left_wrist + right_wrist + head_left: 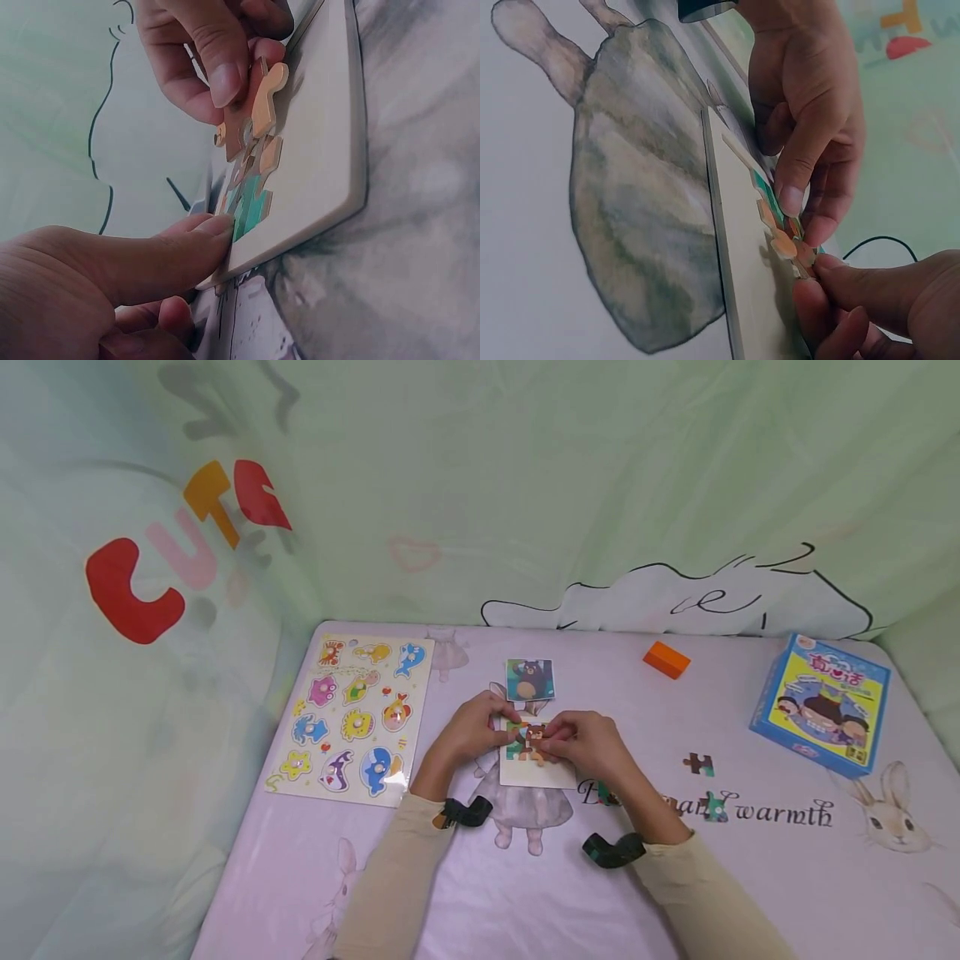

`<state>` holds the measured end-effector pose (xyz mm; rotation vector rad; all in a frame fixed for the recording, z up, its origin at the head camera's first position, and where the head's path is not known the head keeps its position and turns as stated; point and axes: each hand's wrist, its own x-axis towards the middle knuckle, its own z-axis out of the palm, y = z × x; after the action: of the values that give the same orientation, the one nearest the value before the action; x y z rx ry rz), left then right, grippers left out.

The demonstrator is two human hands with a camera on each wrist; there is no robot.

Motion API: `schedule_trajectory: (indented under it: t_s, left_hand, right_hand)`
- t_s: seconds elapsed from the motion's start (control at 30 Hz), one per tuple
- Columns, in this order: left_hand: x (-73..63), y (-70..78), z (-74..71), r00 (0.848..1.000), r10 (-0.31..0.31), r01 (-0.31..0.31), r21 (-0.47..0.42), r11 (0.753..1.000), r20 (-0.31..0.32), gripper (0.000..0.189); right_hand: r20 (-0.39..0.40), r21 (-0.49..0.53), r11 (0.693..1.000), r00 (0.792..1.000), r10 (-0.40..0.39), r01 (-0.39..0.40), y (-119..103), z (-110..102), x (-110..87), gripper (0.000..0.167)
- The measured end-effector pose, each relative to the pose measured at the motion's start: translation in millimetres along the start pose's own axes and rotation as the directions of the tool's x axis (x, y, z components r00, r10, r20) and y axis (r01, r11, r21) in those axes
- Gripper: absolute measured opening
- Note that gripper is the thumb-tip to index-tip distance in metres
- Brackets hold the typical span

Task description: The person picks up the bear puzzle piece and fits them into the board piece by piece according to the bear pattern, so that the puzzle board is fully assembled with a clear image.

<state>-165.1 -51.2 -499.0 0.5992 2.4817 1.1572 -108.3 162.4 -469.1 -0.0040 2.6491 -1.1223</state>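
On the table lies a pale puzzle board (536,775) with joined jigsaw pieces (250,212) in green, brown and orange on it. My left hand (472,728) is at the board's left side, its thumb pressing the green piece by the edge and its fingers curled at the rim. From the right, my right hand (588,743) pinches a brown and orange jigsaw piece (240,135) between thumb and finger. That piece tilts up off the board, touching or very near the joined ones. Beyond the board is a bear picture card (529,680).
Loose jigsaw pieces (699,764) lie to the right, one partly behind my right forearm. A wooden animal peg puzzle (318,782) is on the left. At the back right are an orange block (666,660) and a blue and yellow box (821,706).
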Motion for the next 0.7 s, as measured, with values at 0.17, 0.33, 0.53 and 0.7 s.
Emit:
schedule_trajectory:
  t_s: [0.17, 0.33, 0.53, 0.7]
  left_hand:
    - [0.3, 0.2, 0.2, 1.0, -0.004, 0.004, -0.004, 1.0, -0.001, 0.019]
    - [0.0, 0.8, 0.3, 1.0, -0.009, 0.009, -0.008, 1.0, -0.001, 0.018]
    - [0.3, 0.3, 0.6, 1.0, -0.009, 0.009, -0.008, 1.0, 0.0, 0.018]
    - [1.3, -1.7, 1.7, 1.0, -0.009, 0.009, -0.002, 1.0, -0.003, 0.018]
  right_hand:
    - [-0.004, -0.002, 1.0, 1.0, 0.021, -0.021, -2.6, 2.4, 2.3, 0.018]
    - [-0.012, 0.005, 0.998, 0.998, 0.055, -0.055, -4.1, 2.8, 2.4, 0.02]
    - [-0.016, 0.01, 0.997, 0.996, 0.082, -0.082, -5.6, 3.9, 2.2, 0.021]
    - [-0.028, 0.0, 0.995, 0.995, 0.1, -0.1, -5.4, 5.4, 3.2, 0.021]
